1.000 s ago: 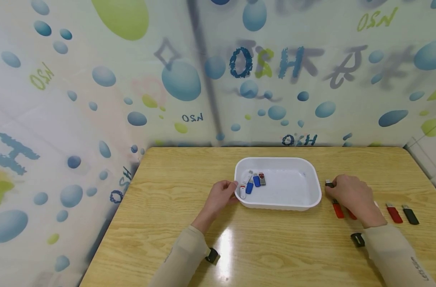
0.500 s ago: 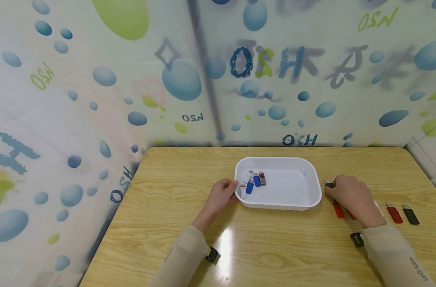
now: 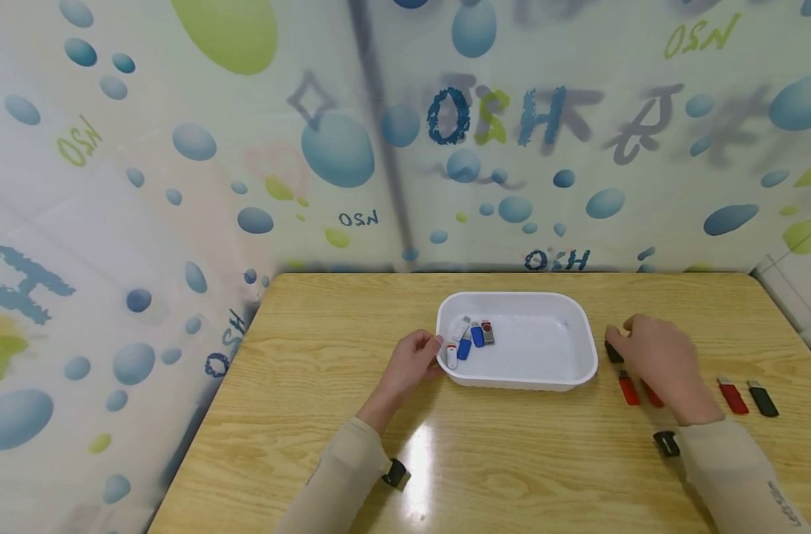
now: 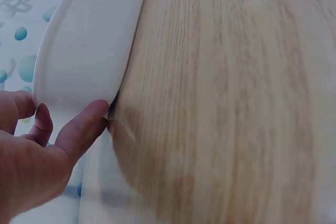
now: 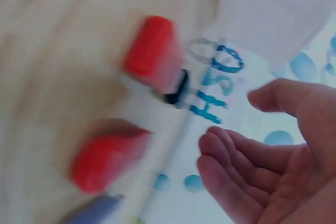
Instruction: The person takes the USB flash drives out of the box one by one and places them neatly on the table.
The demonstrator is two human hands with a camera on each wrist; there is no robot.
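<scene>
My left hand (image 3: pixel 408 363) holds the left end of a white plastic tray (image 3: pixel 539 384), thumb at the rim. In the left wrist view, fingers of that hand (image 4: pixel 47 150) reach the tray's rim and lower edge (image 4: pixel 84 40). Several USB sticks lie at the tray's left side, including a blue USB stick (image 3: pixel 464 349) and a white one (image 3: pixel 452 357). My right hand (image 3: pixel 659 356) hovers over a black USB stick (image 3: pixel 614 354), partly covering it. In the right wrist view, its thumb and fingers (image 5: pixel 231 182) stand apart with nothing visible between them.
Right of the tray lie red USB sticks (image 3: pixel 628 389), one partly behind the right hand. Farther right are a dark red stick (image 3: pixel 733 397) and a dark one (image 3: pixel 763 400). A patterned wall covering (image 3: pixel 405 148) rises behind the wooden table (image 3: pixel 325 319).
My right hand has risen slightly and shifted off the black USB stick, showing more of its body; the stick's metal plug is now covered. The left hand and tray stay put.
</scene>
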